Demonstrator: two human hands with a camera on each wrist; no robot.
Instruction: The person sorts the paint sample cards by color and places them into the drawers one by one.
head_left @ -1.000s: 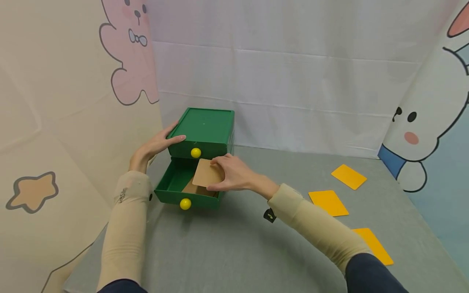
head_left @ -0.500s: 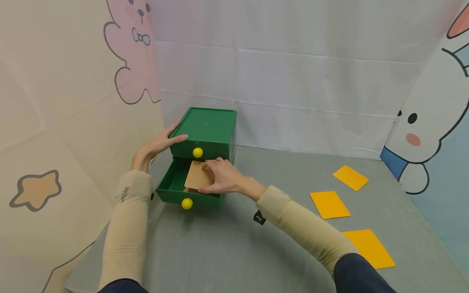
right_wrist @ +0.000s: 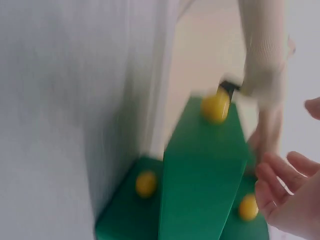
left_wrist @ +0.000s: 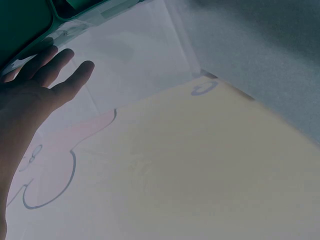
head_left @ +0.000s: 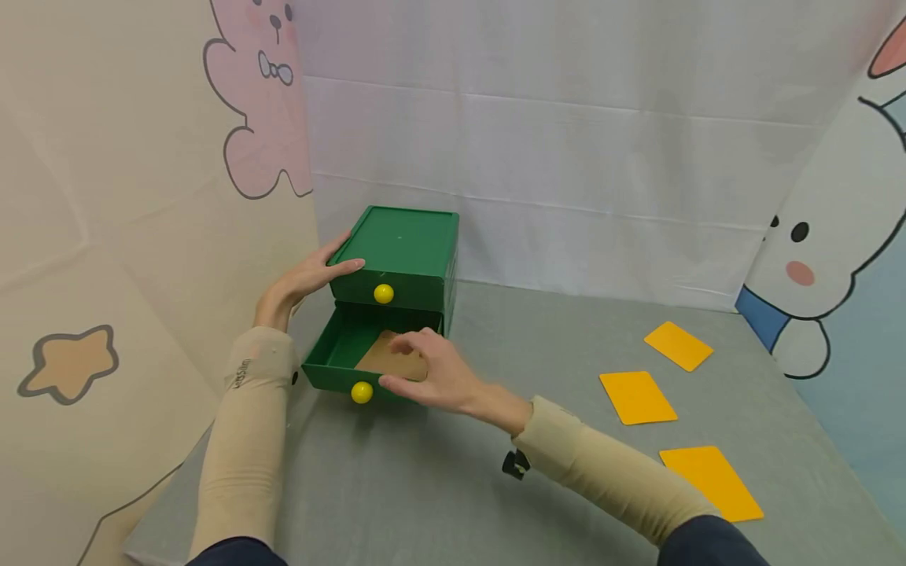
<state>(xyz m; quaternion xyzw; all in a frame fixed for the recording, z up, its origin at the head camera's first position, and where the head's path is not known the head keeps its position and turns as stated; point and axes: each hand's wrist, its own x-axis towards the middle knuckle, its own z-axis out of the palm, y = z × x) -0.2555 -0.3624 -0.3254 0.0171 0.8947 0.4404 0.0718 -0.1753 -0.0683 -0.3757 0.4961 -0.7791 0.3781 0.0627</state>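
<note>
A green drawer cabinet (head_left: 406, 240) with yellow knobs stands at the back left, its middle drawer (head_left: 327, 378) pulled out. Inside that drawer lies a brown card (head_left: 377, 358). My left hand (head_left: 303, 283) rests on the cabinet's upper left edge, thumb on top. In the left wrist view its fingers (left_wrist: 56, 66) extend along the cabinet's side. My right hand (head_left: 447, 376) is over the drawer's front right corner, fingers loosely bent and holding nothing. The right wrist view shows gaps between those fingers (right_wrist: 280, 172); the drawer's inside is hidden there.
Three orange cards (head_left: 678, 346) lie apart on the right of the grey table (head_left: 439, 487). Printed cloth walls (head_left: 552, 149) close in the back and both sides. A lower drawer's yellow knob (right_wrist: 146, 184) shows in the right wrist view.
My right hand lowered a brown card into the drawer and let go of it, then drew back toward the drawer's front. My left hand has stayed on the cabinet.
</note>
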